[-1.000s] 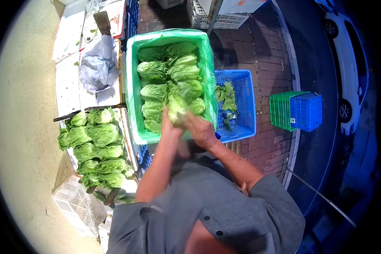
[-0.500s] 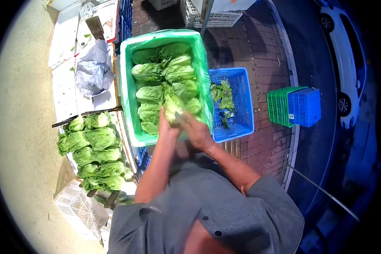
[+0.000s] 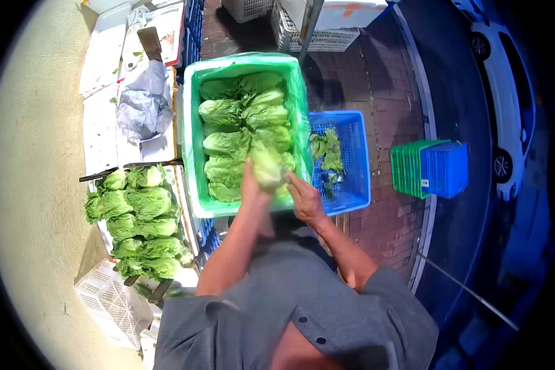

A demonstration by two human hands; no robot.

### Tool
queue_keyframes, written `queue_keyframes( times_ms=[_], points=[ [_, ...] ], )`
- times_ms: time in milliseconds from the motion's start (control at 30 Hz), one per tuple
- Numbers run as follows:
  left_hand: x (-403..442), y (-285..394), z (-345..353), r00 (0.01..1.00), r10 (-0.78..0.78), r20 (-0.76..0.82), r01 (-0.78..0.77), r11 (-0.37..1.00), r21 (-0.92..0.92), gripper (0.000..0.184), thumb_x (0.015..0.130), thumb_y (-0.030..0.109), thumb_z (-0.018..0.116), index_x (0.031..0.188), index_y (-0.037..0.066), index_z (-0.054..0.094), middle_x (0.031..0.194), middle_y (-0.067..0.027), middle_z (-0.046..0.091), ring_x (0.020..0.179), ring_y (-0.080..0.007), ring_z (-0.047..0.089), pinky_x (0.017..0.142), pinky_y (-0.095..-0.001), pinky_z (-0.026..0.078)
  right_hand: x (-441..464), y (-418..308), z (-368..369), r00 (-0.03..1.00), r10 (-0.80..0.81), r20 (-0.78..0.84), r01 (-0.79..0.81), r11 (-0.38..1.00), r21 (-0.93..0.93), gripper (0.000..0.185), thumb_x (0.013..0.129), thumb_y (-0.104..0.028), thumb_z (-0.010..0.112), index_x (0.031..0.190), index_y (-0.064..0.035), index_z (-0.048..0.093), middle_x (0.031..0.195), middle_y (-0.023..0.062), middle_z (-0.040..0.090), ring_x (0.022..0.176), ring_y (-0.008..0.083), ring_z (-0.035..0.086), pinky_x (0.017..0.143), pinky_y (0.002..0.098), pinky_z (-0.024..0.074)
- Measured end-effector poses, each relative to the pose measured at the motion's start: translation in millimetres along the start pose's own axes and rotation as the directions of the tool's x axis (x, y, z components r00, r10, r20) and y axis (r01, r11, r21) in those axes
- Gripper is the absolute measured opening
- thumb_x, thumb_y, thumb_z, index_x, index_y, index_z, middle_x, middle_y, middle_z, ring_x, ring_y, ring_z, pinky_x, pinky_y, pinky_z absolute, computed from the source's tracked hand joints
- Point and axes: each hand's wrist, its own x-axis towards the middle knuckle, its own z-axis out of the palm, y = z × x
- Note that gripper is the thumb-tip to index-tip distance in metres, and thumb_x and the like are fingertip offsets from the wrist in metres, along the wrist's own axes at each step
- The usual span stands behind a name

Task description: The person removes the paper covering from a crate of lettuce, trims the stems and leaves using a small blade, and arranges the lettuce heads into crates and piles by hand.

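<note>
A head of lettuce (image 3: 267,161), blurred by motion, is in my left hand (image 3: 253,190), its pale base turned toward me. My right hand (image 3: 307,200) is closed at the right side of that base; a small dark shape shows by its fingertips, too smeared to name. Both hands are over the near edge of a green crate (image 3: 191,135) lined with thin green plastic. Inside the crate, several lettuce heads (image 3: 223,143) lie in two columns.
More lettuce heads (image 3: 147,203) are stacked at the left. A blue basket (image 3: 359,154) with loose leaves (image 3: 330,154) stands right of the crate. Farther right are a green basket (image 3: 407,169) and a blue one (image 3: 447,172), beside a road with a white car (image 3: 505,105).
My right hand has moved slightly right and down, away from my left hand. The lettuce in my left hand has shifted a little to the right. The whole view has shifted slightly.
</note>
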Motion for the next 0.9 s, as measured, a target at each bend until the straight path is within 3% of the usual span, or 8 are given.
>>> queue_keyframes(
  times_ms=[100, 167, 267, 400, 533, 767, 833, 900],
  points=[
    [10.8, -5.9, 0.6, 0.999, 0.036, -0.009, -0.035, 0.991, 0.13, 0.053, 0.094, 0.042, 0.06, 0.132, 0.008, 0.05, 0.123, -0.0136, 0.061, 0.108, -0.0317, 0.06, 0.093, -0.0495, 0.051, -26.7, 23.6, -10.7, 0.775, 0.631, 0.033, -0.593, 0.708, 0.384, 0.04, 0.101, -0.022, 0.05, 0.138, -0.0055, 0.049, 0.075, 0.0055, 0.057, 0.063, 0.021, 0.057, 0.064, 0.0349, 0.0515],
    [23.9, -15.2, 0.3, 0.976, 0.199, 0.09, -0.216, 0.933, 0.287, 0.053, 0.092, 0.034, 0.063, 0.133, 0.004, 0.047, 0.122, -0.014, 0.06, 0.104, -0.0276, 0.061, 0.091, -0.0441, 0.051, -20.1, 32.1, -31.9, 0.524, 0.852, 0.016, -0.493, 0.288, 0.821, 0.047, 0.104, -0.042, 0.04, 0.136, -0.0091, 0.049, 0.066, -0.0006, 0.041, 0.052, 0.0144, 0.041, 0.056, 0.0345, 0.0452],
    [37.1, -22.9, -0.3, 0.892, 0.38, 0.246, -0.452, 0.78, 0.433, 0.052, 0.09, 0.026, 0.065, 0.13, -0.002, 0.048, 0.112, -0.0123, 0.062, 0.093, -0.0234, 0.061, 0.093, -0.0387, 0.047, -28.0, 58.5, -59.9, 0.293, 0.927, 0.232, -0.39, -0.106, 0.915, 0.05, 0.101, -0.056, 0.035, 0.111, -0.0118, 0.056, 0.066, 0.0006, 0.042, 0.05, 0.0141, 0.037, 0.051, 0.0336, 0.0356],
    [10.1, -4.5, 9.8, 0.974, -0.055, 0.222, -0.016, 0.953, 0.304, 0.041, 0.092, 0.035, 0.06, 0.121, 0.006, 0.057, 0.105, -0.0099, 0.065, 0.086, -0.0215, 0.065, 0.076, -0.0383, 0.057, -33.7, 58.5, -61.5, 0.445, 0.855, 0.267, -0.568, 0.039, 0.822, 0.057, 0.099, -0.055, 0.042, 0.122, -0.0052, 0.055, 0.065, 0.0001, 0.044, 0.049, 0.0142, 0.04, 0.051, 0.0328, 0.0397],
    [-9.4, 22.8, -1.3, 0.954, 0.035, 0.297, -0.183, 0.853, 0.488, 0.039, 0.09, 0.028, 0.065, 0.118, 0.003, 0.056, 0.102, -0.0088, 0.065, 0.088, -0.0183, 0.063, 0.077, -0.0338, 0.054, -25.3, 76.8, -31.0, 0.357, 0.884, 0.301, -0.65, 0.003, 0.76, 0.058, 0.097, -0.059, 0.046, 0.12, -0.0065, 0.056, 0.062, -0.0019, 0.042, 0.046, 0.0116, 0.038, 0.048, 0.0305, 0.0388],
    [-67.1, 135.0, -88.3, 0.853, 0.065, 0.517, 0.019, 0.987, -0.157, 0.048, 0.093, 0.037, 0.061, 0.127, 0.004, 0.057, 0.113, -0.0111, 0.067, 0.094, -0.0204, 0.068, 0.081, -0.0369, 0.057, 16.1, 46.8, 25.1, 0.442, 0.815, 0.375, -0.805, 0.177, 0.566, 0.058, 0.097, -0.058, 0.046, 0.119, -0.0057, 0.056, 0.062, 0.0, 0.046, 0.046, 0.0136, 0.041, 0.048, 0.0327, 0.0398],
    [-114.9, 190.3, -102.9, 0.956, 0.265, 0.126, -0.211, 0.919, -0.334, 0.052, 0.093, 0.04, 0.06, 0.131, 0.005, 0.053, 0.113, -0.0116, 0.066, 0.094, -0.0249, 0.067, 0.08, -0.0409, 0.057, 31.7, 41.1, 44.1, 0.433, 0.812, 0.391, -0.839, 0.205, 0.504, 0.058, 0.097, -0.058, 0.046, 0.12, -0.0056, 0.056, 0.063, 0.0008, 0.047, 0.047, 0.0142, 0.042, 0.048, 0.0336, 0.0396],
    [-180.4, 256.6, -118.6, 0.853, 0.473, -0.219, -0.499, 0.862, -0.084, 0.042, 0.097, 0.036, 0.054, 0.128, 0.008, 0.054, 0.114, -0.0107, 0.065, 0.102, -0.0268, 0.064, 0.081, -0.0447, 0.056, 42.2, 35.4, 61.9, 0.453, 0.791, 0.41, -0.852, 0.251, 0.459, 0.057, 0.098, -0.056, 0.045, 0.121, -0.005, 0.057, 0.065, 0.0014, 0.047, 0.049, 0.0148, 0.043, 0.049, 0.0353, 0.0392]
  ],
)
